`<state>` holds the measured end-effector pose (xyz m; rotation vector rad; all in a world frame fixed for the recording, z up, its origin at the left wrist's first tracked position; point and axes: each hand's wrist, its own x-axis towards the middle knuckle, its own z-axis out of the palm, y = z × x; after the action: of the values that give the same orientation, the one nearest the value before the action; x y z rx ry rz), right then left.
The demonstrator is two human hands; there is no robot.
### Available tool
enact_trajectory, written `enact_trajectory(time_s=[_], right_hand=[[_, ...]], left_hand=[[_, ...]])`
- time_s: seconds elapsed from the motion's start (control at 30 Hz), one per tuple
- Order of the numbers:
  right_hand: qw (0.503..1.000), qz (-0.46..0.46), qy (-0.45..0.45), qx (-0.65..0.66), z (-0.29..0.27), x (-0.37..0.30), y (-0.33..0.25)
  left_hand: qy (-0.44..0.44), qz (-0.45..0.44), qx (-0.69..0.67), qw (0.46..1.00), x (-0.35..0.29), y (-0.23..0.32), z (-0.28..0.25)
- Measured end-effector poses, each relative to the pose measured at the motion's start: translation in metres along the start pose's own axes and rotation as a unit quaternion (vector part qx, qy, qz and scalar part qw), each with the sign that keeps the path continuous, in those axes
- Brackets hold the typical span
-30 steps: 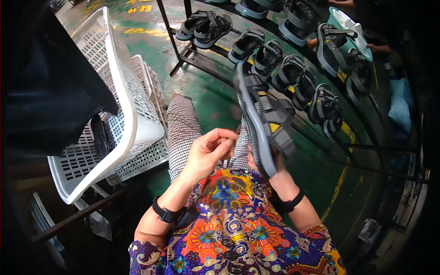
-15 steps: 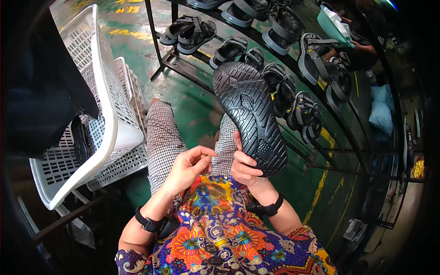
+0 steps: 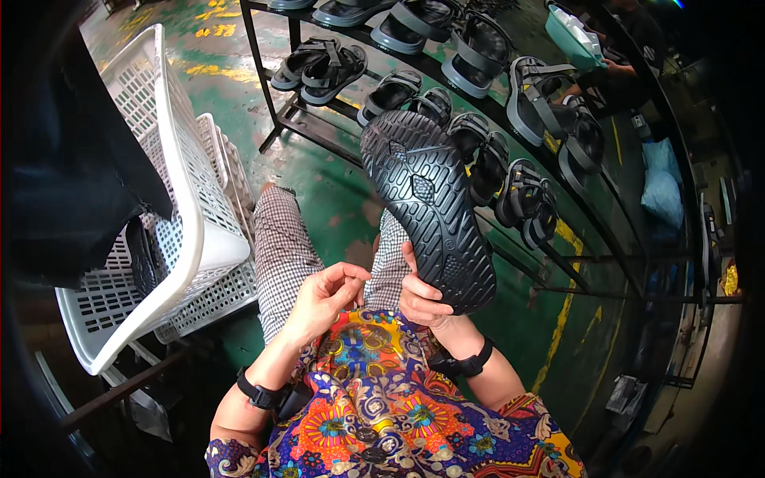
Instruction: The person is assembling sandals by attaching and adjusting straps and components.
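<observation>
My right hand point(image 3: 424, 301) grips a black shoe sole point(image 3: 430, 209) by its near end, fingers along its left edge. The ridged tread faces me, and the sole stands tilted, its far end leaning left. Whatever is on its other side is hidden. Just left of it, my left hand point(image 3: 325, 299) is held above my lap with thumb and fingertips pinched together, apart from the sole. Anything between those fingertips is too small to make out.
A dark metal rack point(image 3: 275, 103) beyond the sole carries several black and grey sandals point(image 3: 478, 60). To my left stands a white plastic basket point(image 3: 187, 239) with dark pieces in it. Black sheet material point(image 3: 80, 175) hangs over that basket. Another person holds a teal tray point(image 3: 575, 40) at far right.
The sole has tipped slightly, its far end shifting a little left. Both hands keep their grip and pinch. The whole view has shifted slightly.
</observation>
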<state>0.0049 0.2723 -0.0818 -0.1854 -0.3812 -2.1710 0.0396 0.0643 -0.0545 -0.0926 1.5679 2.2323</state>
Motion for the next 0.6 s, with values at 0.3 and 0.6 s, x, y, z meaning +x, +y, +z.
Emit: enact_trajectory(time_s=[0.3, 0.6], right_hand=[[0.984, -0.037, 0.026, -0.175, 0.054, 0.002, -0.018], [0.623, -0.542, 0.208, -0.524, 0.181, -0.152, -0.09]], left_hand=[[0.03, -0.025, 0.056, 0.998, -0.002, 0.004, -0.002], [0.027, -0.049, 0.163, 0.985, -0.002, 0.037, 0.009]])
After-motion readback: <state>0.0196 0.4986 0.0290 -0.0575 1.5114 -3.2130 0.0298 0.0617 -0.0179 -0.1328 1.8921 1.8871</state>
